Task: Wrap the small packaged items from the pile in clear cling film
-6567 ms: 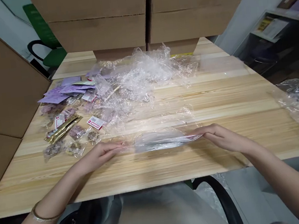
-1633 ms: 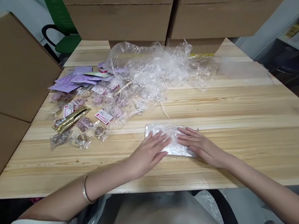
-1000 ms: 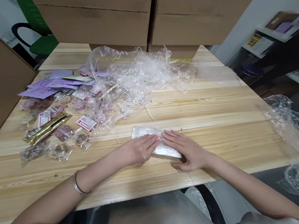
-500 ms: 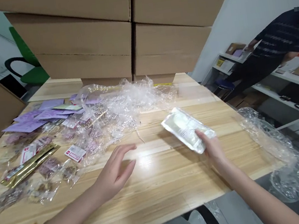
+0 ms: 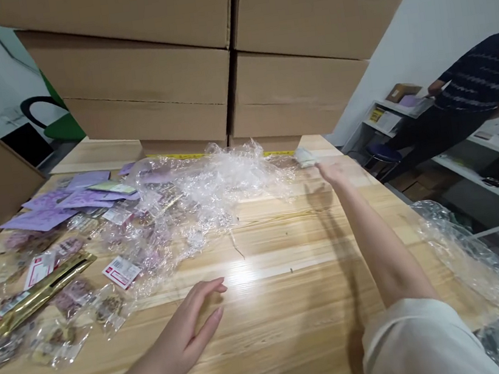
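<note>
My right hand reaches to the far right part of the wooden table, its fingers at the near edge of a silvery foil packet. The packet looks small and foreshortened there, and its far side lies near the table's back edge. My left hand hovers over the near middle of the table, thumb and fingers apart, holding nothing. To its left lie small clear-wrapped pieces, a long gold packet and a white-and-red card.
Crumpled clear plastic wrap spreads across the table's back. Purple packets lie at the left. Stacked cardboard boxes rise behind the table. More plastic wrap hangs over the right edge. A person stands by shelves at right.
My right hand has carried the foil packet forward, from the table's middle right to its far right end. My left hand stays open, having moved slightly nearer to me.
</note>
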A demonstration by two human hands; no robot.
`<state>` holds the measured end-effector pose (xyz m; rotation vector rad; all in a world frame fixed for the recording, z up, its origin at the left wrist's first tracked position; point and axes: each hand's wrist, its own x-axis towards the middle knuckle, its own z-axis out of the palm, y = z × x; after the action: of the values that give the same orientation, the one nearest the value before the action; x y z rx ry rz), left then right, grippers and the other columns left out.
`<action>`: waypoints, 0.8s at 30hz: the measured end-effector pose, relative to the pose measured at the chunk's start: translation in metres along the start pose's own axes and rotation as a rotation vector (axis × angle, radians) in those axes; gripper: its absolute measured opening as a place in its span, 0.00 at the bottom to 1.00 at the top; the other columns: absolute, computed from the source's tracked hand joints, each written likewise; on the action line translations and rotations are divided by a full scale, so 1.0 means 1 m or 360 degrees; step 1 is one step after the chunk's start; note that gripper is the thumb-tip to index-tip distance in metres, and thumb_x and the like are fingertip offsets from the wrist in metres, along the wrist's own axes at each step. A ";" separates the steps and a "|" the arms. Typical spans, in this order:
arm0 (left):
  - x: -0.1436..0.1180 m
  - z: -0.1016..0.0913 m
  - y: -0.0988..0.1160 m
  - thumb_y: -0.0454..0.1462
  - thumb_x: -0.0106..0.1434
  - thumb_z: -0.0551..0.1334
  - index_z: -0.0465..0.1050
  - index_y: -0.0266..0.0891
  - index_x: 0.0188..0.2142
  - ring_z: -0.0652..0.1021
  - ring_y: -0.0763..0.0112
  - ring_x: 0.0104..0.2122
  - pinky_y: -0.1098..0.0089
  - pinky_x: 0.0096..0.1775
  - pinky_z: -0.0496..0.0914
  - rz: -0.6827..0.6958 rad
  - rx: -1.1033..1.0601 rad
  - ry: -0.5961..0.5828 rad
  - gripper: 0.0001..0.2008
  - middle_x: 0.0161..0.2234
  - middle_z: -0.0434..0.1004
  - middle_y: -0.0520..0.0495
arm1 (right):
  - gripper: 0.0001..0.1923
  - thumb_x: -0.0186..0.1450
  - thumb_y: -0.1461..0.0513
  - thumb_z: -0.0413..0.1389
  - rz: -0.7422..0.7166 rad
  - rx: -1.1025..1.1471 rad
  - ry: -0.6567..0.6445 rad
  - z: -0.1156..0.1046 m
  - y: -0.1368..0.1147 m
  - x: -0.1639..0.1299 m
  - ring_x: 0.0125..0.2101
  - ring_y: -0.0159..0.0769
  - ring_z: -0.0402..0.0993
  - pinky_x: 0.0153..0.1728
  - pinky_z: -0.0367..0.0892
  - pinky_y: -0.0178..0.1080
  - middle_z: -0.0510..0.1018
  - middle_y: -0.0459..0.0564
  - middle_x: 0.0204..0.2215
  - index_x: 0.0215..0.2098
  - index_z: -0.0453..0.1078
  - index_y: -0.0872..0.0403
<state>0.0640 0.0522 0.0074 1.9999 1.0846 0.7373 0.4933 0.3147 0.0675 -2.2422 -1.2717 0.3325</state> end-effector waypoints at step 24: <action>-0.008 -0.025 0.009 0.36 0.64 0.60 0.66 0.41 0.36 0.71 0.67 0.37 0.66 0.39 0.68 -0.0007 0.0274 0.0975 0.03 0.35 0.66 0.48 | 0.10 0.54 0.56 0.54 -0.0743 0.0952 -0.1671 0.050 -0.065 -0.230 0.18 0.31 0.69 0.20 0.66 0.36 0.76 0.49 0.24 0.22 0.67 0.54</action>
<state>0.0453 0.0504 0.0280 1.9552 1.5386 1.3468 0.3037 0.1624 0.0518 -1.1630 -1.7865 1.5805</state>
